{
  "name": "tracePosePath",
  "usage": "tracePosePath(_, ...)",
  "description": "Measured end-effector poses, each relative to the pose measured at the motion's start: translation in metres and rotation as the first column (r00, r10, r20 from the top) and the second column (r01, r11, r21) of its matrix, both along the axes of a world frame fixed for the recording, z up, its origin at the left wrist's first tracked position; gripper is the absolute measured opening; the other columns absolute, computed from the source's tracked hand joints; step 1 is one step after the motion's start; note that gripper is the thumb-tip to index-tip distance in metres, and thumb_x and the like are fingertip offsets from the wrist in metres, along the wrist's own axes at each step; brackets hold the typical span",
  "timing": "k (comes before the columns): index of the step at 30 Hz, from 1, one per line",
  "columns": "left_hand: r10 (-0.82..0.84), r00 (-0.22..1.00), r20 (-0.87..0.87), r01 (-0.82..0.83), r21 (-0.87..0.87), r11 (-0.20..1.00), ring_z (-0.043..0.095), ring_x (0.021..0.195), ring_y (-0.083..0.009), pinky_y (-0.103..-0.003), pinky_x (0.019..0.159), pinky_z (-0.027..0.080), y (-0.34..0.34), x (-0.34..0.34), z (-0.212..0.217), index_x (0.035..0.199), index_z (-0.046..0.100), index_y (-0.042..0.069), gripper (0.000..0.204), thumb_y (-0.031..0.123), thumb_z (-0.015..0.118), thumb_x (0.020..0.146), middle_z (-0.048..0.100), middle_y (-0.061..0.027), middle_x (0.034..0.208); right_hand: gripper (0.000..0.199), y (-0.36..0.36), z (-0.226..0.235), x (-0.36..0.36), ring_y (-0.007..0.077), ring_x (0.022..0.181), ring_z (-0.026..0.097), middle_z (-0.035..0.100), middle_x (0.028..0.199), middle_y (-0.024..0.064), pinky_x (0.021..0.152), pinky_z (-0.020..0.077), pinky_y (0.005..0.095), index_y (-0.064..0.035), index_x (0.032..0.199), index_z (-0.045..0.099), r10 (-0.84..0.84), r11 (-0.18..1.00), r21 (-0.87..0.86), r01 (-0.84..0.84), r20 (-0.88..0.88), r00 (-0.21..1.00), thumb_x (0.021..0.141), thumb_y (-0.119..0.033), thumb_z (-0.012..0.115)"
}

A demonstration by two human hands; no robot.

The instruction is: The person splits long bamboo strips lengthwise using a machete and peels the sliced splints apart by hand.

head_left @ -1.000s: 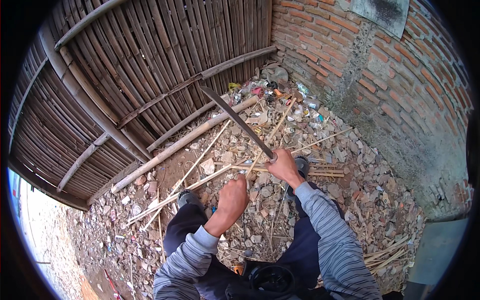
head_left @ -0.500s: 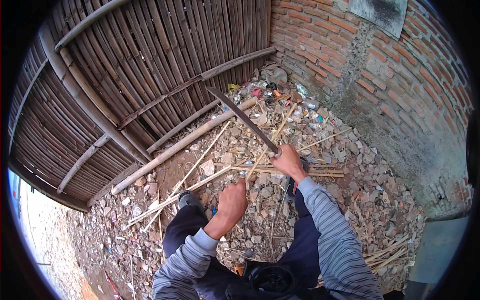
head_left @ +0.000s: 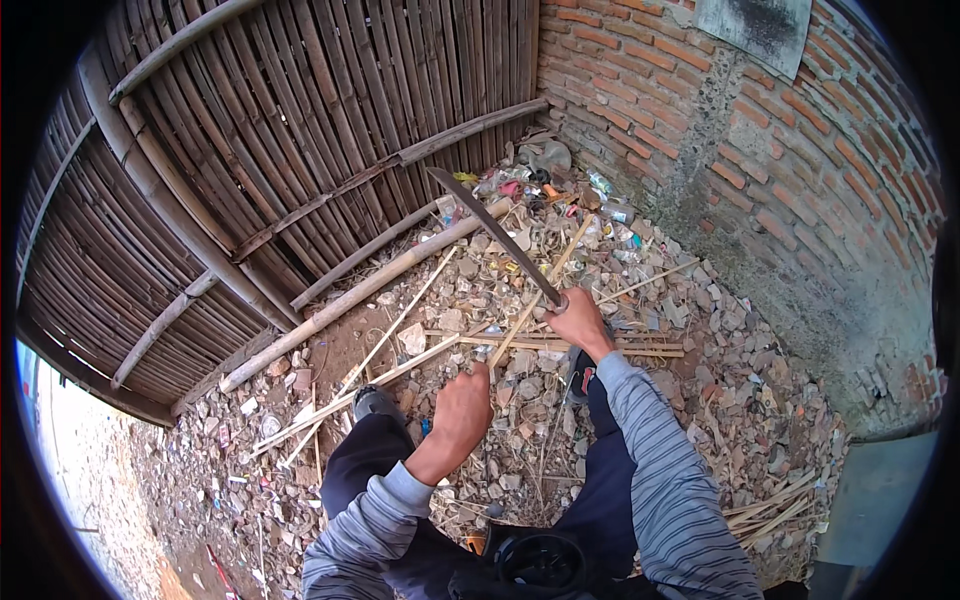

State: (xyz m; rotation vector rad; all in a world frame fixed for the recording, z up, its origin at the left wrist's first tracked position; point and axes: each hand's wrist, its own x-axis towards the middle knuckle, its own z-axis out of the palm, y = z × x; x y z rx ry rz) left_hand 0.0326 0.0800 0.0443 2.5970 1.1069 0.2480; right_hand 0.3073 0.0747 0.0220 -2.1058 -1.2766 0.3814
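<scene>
My right hand [head_left: 580, 323] is closed round the handle of a machete [head_left: 500, 240], its long dark blade slanting up and away to the left. In my left hand [head_left: 460, 408], the fingers are wrapped round the near end of a bamboo strip [head_left: 518, 328]. That strip runs away from me to the right, passing under or behind the machete blade near the handle. Beyond my hands, several more pale bamboo strips [head_left: 640, 348] lie crosswise on the rubble, some between my feet. Other long strips [head_left: 395, 372] reach out to the left past my left shoe.
Stones and broken rubble [head_left: 730, 400] cover the ground. A slatted bamboo wall [head_left: 330, 110] stands on the left, with a thick bamboo pole [head_left: 360, 290] at its foot. A brick wall [head_left: 760, 160] rises on the right. Litter [head_left: 600, 185] fills the far corner; cut strips [head_left: 775, 512] lie lower right.
The machete's blade has swung slightly, its tip moving a little to the right. Both hands keep their grips and have barely moved.
</scene>
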Motion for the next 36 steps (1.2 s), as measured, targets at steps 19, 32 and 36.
tracePosePath(19, 0.004, 1.000, 0.007, -0.004, 0.008, 1.000, 0.075, 0.079, -0.0445, -0.050, 0.067, 0.063, -0.001, -0.003, -0.002, 0.106, 0.055, -0.006, 0.020, -0.004, 0.062, 0.087, 0.072, -0.0289, 0.083, 0.026, 0.000, -0.015, 0.004, 0.0431, 0.085, 0.073, 0.074, 0.084, 0.0232, 0.081, 0.0582, 0.0479, -0.0014, 0.092, 0.076, -0.012, 1.000, -0.020, 0.013, 0.039, 0.999, 0.077, -0.022, 0.077)
tracePosePath(32, -0.206, 0.896, 0.393, 0.192, 0.076, 0.978, 0.066, 0.062, -0.0454, -0.058, 0.056, 0.050, 0.018, -0.005, -0.023, 0.098, 0.056, -0.004, 0.026, 0.021, 0.057, 0.107, 0.062, -0.0216, 0.070, 0.013, -0.017, 0.003, -0.060, 0.0432, 0.074, 0.070, 0.071, 0.074, 0.0194, 0.069, 0.0563, 0.0508, -0.0083, 0.085, 0.077, 0.212, 0.972, 0.081, -0.220, 0.095, 0.973, 0.076, -0.017, 0.072)
tracePosePath(36, -0.390, 0.914, 0.110, 0.241, 0.627, 0.741, 0.064, 0.058, -0.0368, -0.052, 0.050, 0.049, 0.014, -0.007, -0.030, 0.096, 0.061, -0.003, 0.025, 0.020, 0.056, 0.107, 0.055, -0.0146, 0.067, 0.019, -0.005, 0.003, -0.029, 0.0435, 0.081, 0.072, 0.072, 0.080, 0.0212, 0.075, 0.0575, 0.0511, -0.0075, 0.091, 0.078, 0.075, 0.997, 0.020, -0.076, 0.078, 0.994, 0.078, -0.021, 0.073)
